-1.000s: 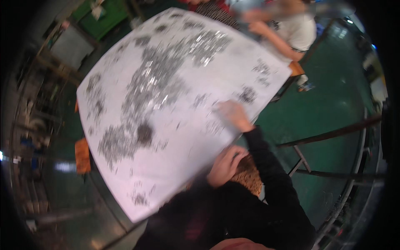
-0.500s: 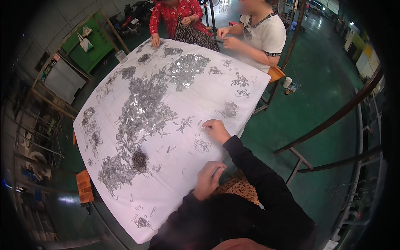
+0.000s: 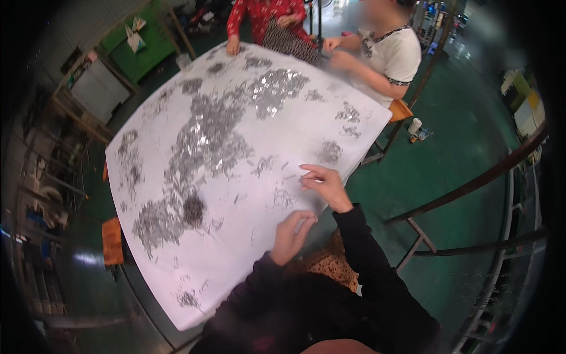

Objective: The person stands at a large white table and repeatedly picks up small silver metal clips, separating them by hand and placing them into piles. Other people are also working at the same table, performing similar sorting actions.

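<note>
Near the right-hand edge of the white-covered table [image 3: 268, 135], my left hand [image 3: 290, 237] is raised with thumb and fingers pinched together. Whatever sits in that pinch, if anything, is too small to name. My right hand [image 3: 328, 186] is farther right and a bit farther off, palm down over the cloth. Its index finger and thumb are apart, and I see nothing between them. Closest to both hands lies a loose cluster of bent wire pieces [image 3: 282, 198]. Beyond it is a small group of grey metal strips [image 3: 263, 165]. The picture is somewhat blurred.
A large heap of metal strips [image 3: 206, 135] spreads over the table's middle, with a dark clump [image 3: 193, 209] at its near end. Shiny pieces [image 3: 277, 88] lie farther off. Two people sit at the far side, in a red top [image 3: 259, 17] and a white top [image 3: 401, 56].
My right hand has lifted off the cloth and moved right and nearer, its finger and thumb parting. My left hand remains pinched. The whole view has shifted slightly.
</note>
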Demonstrator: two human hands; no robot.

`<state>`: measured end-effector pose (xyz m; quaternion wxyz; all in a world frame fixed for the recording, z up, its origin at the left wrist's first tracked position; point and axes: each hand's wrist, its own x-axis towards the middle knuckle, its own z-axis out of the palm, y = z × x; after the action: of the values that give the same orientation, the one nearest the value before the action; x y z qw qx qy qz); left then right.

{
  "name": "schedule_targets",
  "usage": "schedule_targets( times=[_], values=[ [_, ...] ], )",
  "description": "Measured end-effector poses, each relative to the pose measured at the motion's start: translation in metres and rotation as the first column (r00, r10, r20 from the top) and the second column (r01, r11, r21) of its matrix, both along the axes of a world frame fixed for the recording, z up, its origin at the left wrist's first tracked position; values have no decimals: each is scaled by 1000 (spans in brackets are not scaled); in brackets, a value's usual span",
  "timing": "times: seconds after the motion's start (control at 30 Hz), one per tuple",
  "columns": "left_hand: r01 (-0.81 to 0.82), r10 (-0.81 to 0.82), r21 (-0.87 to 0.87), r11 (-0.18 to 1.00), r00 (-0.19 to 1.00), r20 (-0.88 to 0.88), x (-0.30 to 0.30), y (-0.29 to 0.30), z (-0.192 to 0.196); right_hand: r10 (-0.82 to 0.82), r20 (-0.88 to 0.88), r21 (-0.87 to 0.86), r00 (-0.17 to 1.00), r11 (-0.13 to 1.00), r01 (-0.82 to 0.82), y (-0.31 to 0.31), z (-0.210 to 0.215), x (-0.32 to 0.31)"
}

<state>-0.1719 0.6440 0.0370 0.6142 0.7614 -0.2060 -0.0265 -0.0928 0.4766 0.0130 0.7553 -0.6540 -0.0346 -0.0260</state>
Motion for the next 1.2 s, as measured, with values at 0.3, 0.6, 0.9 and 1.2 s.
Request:
schedule_targets(
  times=[0.3, 0.6, 0.9, 1.2],
  values=[
    [52, -42, -157, 986, 997, 66, 2, -5, -9, -227, 41, -76, 973, 970, 230, 1, 39, -98],
    [39, -21, -110, 993, 987, 157, -2, 0, -11, -374, 62, -66, 925, 924, 378, 10, 39, -117],
    [-227, 225, -15, 974, 951, 214, 16, 31, -49, -368, 64, 49, 928, 930, 365, 23, 21, -113],
    [-543, 182, 668, 509, 826, 533, 115, 141, -112, -377, 23, 22, 926, 926, 377, 11, 26, -109]
  ],
)
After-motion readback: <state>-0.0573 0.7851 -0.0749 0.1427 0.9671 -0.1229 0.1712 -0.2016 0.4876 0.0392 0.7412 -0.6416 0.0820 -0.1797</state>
